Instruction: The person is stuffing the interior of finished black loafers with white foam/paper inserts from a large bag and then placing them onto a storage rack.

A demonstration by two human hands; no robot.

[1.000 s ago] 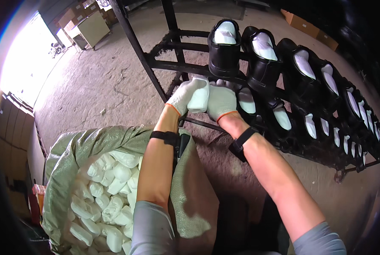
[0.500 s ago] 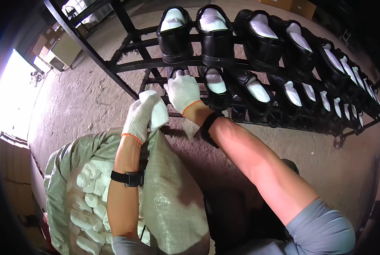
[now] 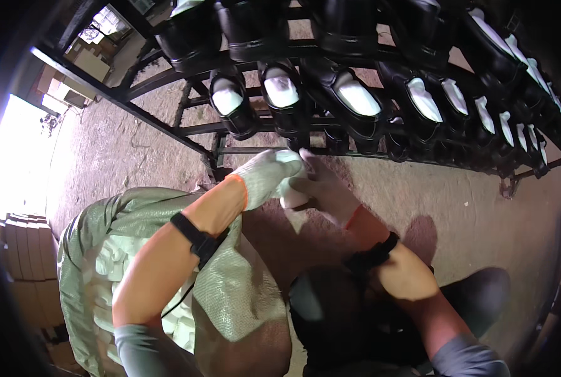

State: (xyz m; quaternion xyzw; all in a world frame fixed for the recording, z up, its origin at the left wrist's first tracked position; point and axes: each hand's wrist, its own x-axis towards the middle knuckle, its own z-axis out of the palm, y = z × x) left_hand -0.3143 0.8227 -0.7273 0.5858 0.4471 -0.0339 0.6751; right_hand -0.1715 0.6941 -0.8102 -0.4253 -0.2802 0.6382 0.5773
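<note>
My left hand [image 3: 264,176] wears a white glove with an orange cuff and grips a white shoe insert [image 3: 291,196]. My right hand [image 3: 324,188], also gloved and in shadow, closes on the same insert from the right. Both hands meet just in front of the bottom rail of a black metal rack [image 3: 167,129]. On the rack stand black shoes [image 3: 233,103], most with white inserts in them. A black strap circles each forearm.
A green woven sack [image 3: 230,295] full of white inserts stands open at the lower left, under my left forearm. The concrete floor [image 3: 469,207] runs to the right. Stacked cardboard [image 3: 26,264] sits at the far left, with boxes near the bright doorway.
My right hand came off the shoe on the rack and dropped to meet my left hand. Both now hold the insert low in front of the rack.
</note>
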